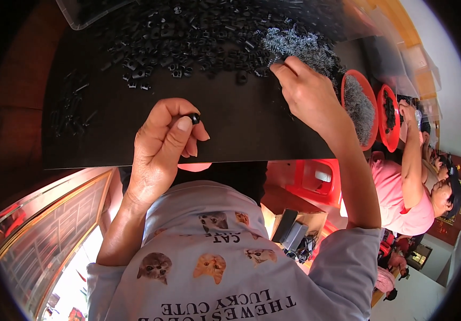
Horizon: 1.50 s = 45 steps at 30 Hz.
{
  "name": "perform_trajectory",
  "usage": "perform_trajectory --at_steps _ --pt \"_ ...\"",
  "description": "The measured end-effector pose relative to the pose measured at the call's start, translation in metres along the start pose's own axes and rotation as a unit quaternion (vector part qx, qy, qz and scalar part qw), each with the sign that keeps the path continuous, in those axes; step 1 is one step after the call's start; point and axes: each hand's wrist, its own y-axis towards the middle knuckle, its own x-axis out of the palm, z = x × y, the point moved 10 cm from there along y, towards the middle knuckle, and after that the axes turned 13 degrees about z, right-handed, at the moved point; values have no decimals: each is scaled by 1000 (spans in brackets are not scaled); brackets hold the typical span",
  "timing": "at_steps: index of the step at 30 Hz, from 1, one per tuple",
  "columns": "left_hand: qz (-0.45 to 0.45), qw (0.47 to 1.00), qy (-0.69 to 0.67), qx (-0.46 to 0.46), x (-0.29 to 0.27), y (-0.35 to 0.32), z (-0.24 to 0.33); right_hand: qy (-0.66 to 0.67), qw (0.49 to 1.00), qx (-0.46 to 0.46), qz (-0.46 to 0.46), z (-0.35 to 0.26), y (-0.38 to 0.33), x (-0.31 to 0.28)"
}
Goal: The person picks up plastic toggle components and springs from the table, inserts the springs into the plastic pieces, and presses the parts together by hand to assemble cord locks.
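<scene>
My left hand (161,142) is closed in a pinch above the near part of the dark table. Between its thumb and forefinger sits a small round black plastic part (193,118), with one end showing. Farther right, my right hand (302,88) reaches to the edge of a heap of small silvery metal springs (305,47). Its thumb and forefinger are pressed together there, and I cannot make out what is between them. A wide heap of small black plastic parts (187,45) spreads left of the springs.
Thin black pieces (71,107) lie scattered at the table's left. A red bowl (370,88) of springs and another red bowl (384,144) with black parts stand at right. Beyond them a co-worker in a pink shirt (404,200) works. A red stool (316,182) stands below the table edge.
</scene>
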Motion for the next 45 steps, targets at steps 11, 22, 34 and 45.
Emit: perform_trajectory --at_steps 11,22,34,45 --pt "-2 1000 7 17 4 -3 9 619 746 231 90 -58 24 -18" --pt "-12 986 -161 -40 9 2 -2 692 646 311 83 -79 22 19" --pt "-14 982 -185 -47 4 3 -5 729 616 232 189 -90 31 1" --pt "-18 978 -200 -63 2 1 -6 706 627 263 197 -92 20 10"
